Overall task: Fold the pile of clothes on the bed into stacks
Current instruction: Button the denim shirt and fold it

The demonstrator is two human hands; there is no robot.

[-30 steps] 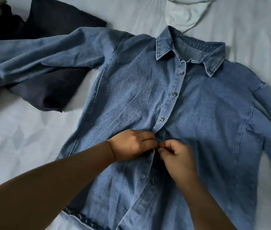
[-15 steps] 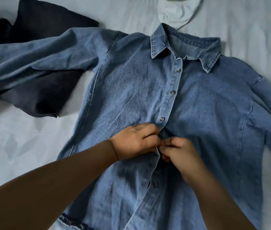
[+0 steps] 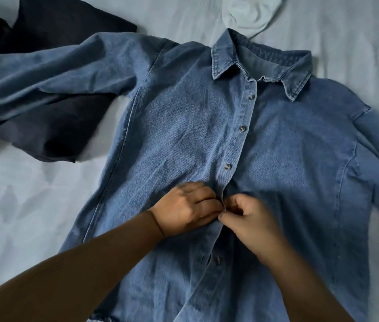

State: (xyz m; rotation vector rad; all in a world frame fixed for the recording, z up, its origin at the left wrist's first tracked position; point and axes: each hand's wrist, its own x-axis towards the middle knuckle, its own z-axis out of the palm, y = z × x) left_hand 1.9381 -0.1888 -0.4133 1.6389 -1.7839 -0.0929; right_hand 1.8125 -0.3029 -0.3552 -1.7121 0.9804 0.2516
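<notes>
Pinching denim shirt (image 3: 184, 126) placket: left hand (image 3: 187, 211), right hand (image 3: 251, 220).

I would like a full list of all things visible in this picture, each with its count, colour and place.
denim shirt: one, blue, flat on the bed, centre, partly buttoned
dark garment: one, navy, upper left, under the shirt's sleeve
pale garment: one, whitish, top, above the collar
bed sheet: one, light grey-blue, under everything
left hand: one, pinching the shirt's placket
right hand: one, fingers pinching the placket opposite
</notes>
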